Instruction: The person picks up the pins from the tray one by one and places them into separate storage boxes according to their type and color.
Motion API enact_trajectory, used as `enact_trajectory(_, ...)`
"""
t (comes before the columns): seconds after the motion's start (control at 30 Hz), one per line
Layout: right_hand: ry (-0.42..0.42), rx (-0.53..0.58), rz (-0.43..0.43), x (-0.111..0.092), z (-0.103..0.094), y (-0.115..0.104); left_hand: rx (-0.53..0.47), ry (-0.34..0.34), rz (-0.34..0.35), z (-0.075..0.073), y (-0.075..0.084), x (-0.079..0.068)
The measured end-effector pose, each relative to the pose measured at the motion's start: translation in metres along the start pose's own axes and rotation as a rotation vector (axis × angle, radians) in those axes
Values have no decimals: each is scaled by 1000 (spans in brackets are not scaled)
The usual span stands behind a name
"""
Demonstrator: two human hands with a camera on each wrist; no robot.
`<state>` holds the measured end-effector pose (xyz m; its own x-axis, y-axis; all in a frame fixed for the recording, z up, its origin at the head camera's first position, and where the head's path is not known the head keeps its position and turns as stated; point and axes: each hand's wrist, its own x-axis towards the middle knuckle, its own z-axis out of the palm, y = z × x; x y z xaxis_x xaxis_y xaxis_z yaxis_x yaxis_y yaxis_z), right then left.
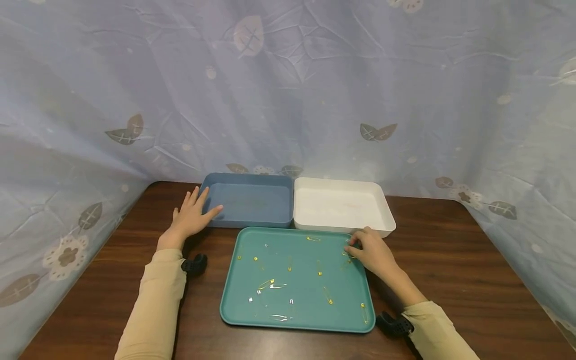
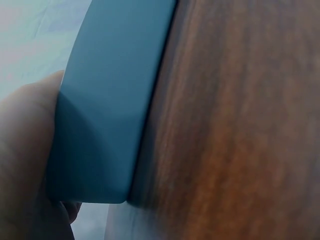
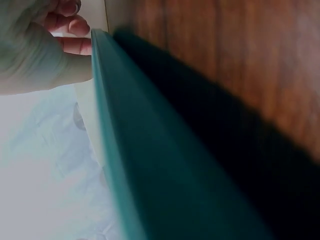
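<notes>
Many pins (image 1: 272,282) dotted the green tray (image 1: 310,317), lower centre. At its upper right, the right hand (image 1: 371,250) bent its fingers, grip unclear; the left hand (image 1: 190,218) spread its own, released, at the blue tray (image 1: 252,202).

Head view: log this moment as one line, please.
left grip: spread at blue tray | right grip: over green tray, hold unclear | safety pins: scattered on green tray

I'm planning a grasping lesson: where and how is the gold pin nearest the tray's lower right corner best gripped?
Probably pinch the gold pin by its clasp, from above: that end looks most solid, the pin lies flat, and the tray's right rim could hinder a sideways reach.
</notes>
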<state>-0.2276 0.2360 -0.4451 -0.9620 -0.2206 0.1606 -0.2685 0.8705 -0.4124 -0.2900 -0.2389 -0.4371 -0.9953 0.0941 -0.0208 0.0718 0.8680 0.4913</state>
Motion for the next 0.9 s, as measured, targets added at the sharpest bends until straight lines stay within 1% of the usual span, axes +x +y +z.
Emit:
enact_trajectory(0.2, 3, 61, -26, 1, 3, 8, 0, -3, 0, 2, -2, 2)
enact_trajectory(0.47, -6, 76, -69, 1, 1, 10, -5, -8, -5, 3, -3, 3)
enact_trajectory(0.57, -16, 67, -81, 0, 0, 10, -5, -9, -5, 2, -2, 2)
enact_trajectory(0.73, -21, 13, -95, -1, 1, 10, -6, -11, -3, 1, 1, 1)
enact_trajectory(0.9, -21, -12, -112, -1, 2, 9, 7, -3, -5, 2, -1, 2)
